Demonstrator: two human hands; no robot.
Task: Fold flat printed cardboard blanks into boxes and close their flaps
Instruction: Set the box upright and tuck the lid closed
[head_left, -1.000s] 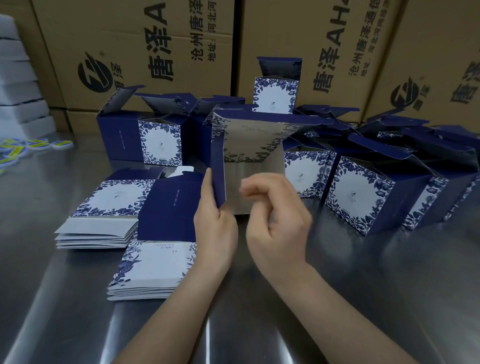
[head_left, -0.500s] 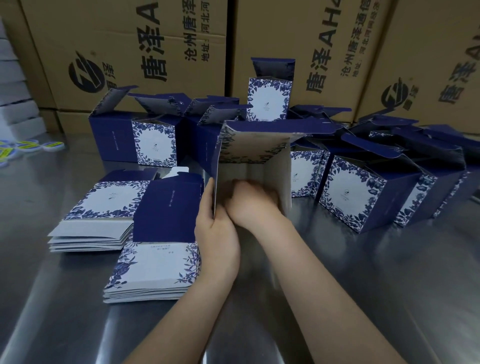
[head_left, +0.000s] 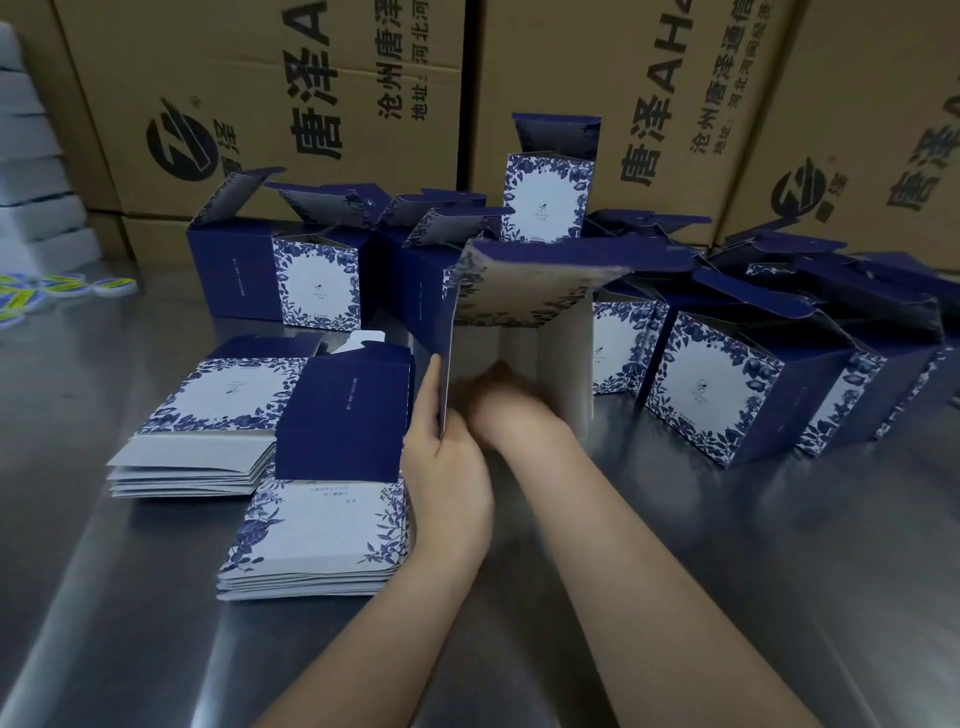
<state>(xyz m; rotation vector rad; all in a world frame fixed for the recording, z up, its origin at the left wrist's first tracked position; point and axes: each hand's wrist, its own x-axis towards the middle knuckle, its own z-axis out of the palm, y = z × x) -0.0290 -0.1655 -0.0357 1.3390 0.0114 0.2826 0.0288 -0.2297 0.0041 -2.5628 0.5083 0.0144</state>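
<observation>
A half-formed blue and white floral box (head_left: 524, 306) stands on its side on the steel table (head_left: 727, 545), its open end facing me and its lid flap raised. My left hand (head_left: 447, 467) grips the box's left wall edge. My right hand (head_left: 506, 402) reaches inside the box, blurred, its fingers pressed against the inner panels. Two stacks of flat printed blanks (head_left: 317, 525) lie to the left, the farther blank stack (head_left: 208, 431) beside it.
Several folded boxes with open lids (head_left: 727, 395) crowd the back and right of the table. Large brown shipping cartons (head_left: 291, 104) wall off the rear. White foam pieces (head_left: 36, 171) and yellow-green labels (head_left: 57, 288) sit far left.
My right hand went from outside the box opening to deep inside it. The box tipped down closer to the table. My left hand kept its grip on the left wall.
</observation>
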